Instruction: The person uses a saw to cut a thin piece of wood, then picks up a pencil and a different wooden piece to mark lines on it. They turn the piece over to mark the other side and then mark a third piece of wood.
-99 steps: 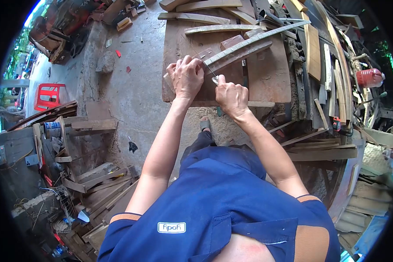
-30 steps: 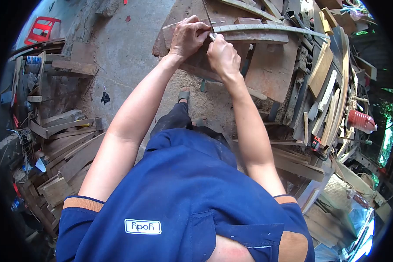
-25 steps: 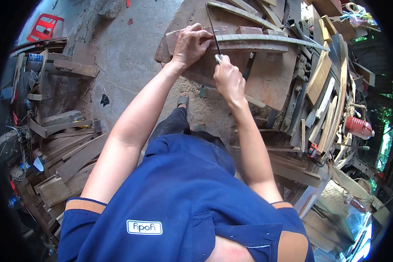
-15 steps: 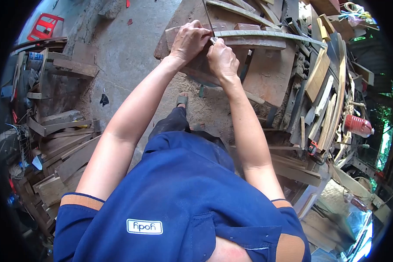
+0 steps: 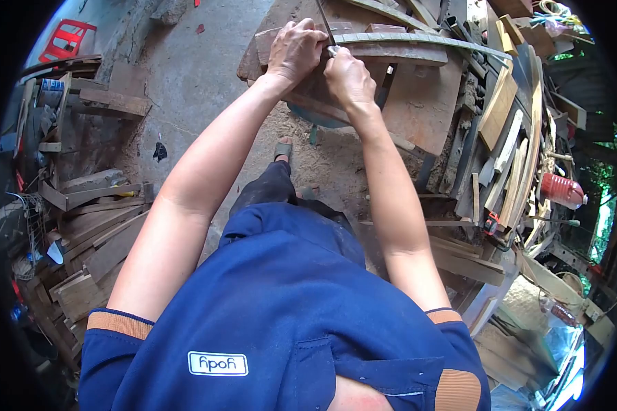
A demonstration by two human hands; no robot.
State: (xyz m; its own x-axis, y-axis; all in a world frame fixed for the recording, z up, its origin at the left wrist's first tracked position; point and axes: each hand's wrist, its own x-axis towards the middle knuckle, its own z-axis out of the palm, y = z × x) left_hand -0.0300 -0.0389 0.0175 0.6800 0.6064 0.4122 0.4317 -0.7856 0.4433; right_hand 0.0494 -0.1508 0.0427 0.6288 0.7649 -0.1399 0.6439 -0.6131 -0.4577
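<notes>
My right hand [image 5: 350,79] is closed around the pale handle of a saw [image 5: 324,24], whose long thin dark blade points away from me, seen almost edge-on. Beside it, my left hand [image 5: 297,51] is closed with its fingertips against the blade's left side, at the near end of a wooden strip [image 5: 425,39]. This pale, slightly curved strip has regular cross marks and runs off to the right. Beneath it lies a thicker board [image 5: 404,53] on a wooden work surface [image 5: 418,109]. My left fingers hide the strip's end.
Lumber offcuts [image 5: 498,113] are heaped on the right, near a red plastic bottle [image 5: 562,190] and a tape measure [image 5: 491,223]. More scrap wood [image 5: 110,253] is stacked at the left. A red plastic chair [image 5: 67,41] stands at the far left. Sawdust [image 5: 322,154] covers the floor by my feet.
The view has shifted slightly, so the bench and wood sit a little higher and to the left. Both hands keep their grip at the same place beside the blade.
</notes>
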